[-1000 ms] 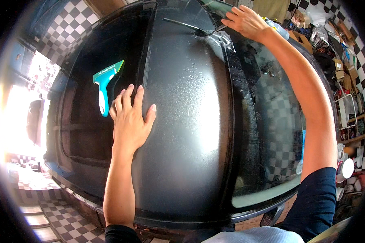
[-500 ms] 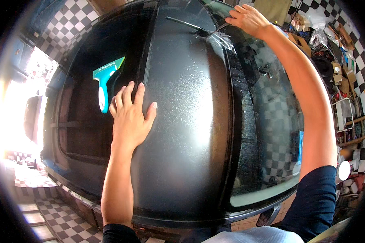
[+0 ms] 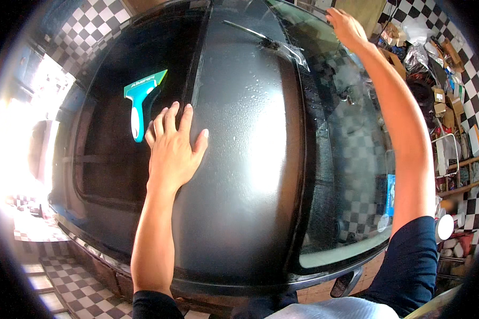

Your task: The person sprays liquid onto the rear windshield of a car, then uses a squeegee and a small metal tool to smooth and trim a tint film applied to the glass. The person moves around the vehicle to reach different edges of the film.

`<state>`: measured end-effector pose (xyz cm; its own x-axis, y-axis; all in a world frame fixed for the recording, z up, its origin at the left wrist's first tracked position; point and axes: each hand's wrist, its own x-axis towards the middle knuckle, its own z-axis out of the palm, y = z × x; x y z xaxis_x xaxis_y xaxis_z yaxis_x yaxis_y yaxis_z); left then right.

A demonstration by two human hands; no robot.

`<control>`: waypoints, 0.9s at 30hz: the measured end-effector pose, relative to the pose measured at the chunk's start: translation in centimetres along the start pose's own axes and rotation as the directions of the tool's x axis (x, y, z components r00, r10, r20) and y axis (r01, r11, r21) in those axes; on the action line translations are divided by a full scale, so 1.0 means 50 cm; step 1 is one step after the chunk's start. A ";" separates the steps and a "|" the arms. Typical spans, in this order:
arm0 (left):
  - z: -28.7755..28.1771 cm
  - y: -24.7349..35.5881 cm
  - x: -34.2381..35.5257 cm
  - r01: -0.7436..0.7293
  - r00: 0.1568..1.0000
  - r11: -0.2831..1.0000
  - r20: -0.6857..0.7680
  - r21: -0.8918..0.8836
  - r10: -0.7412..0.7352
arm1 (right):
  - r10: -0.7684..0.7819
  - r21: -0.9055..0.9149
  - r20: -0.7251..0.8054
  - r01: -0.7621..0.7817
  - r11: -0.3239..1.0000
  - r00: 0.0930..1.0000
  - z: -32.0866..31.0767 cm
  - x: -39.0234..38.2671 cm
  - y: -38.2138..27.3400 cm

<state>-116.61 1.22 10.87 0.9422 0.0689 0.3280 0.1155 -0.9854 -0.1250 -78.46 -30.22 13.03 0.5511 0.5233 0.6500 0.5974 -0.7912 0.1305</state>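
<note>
One teal squeegee [image 3: 138, 98] lies on one dark roof panel [image 3: 109, 159], just left of my left hand [image 3: 174, 155]: palm down, fingers spread, gripping nothing. Right hand [image 3: 349, 32]'s stretched way out past one windshield [image 3: 351, 175]; can't tell if it's pinching anything.

The left fingers [image 3: 186, 121] rest spread on the car roof [image 3: 234, 228] (a teal squeegee [image 3: 138, 101] lies nearby).
</note>
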 end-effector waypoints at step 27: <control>0.004 -0.002 -0.001 -0.001 0.999 1.000 -0.039 -0.007 0.001 | 0.409 0.500 0.723 -0.830 0.246 0.557 0.104 0.028 -0.218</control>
<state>-116.58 1.36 10.67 0.9292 0.0616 0.3644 0.1121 -0.9865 -0.1191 -81.17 -19.23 8.64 0.9724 0.1966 -0.1260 -0.0190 -0.4712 -0.8818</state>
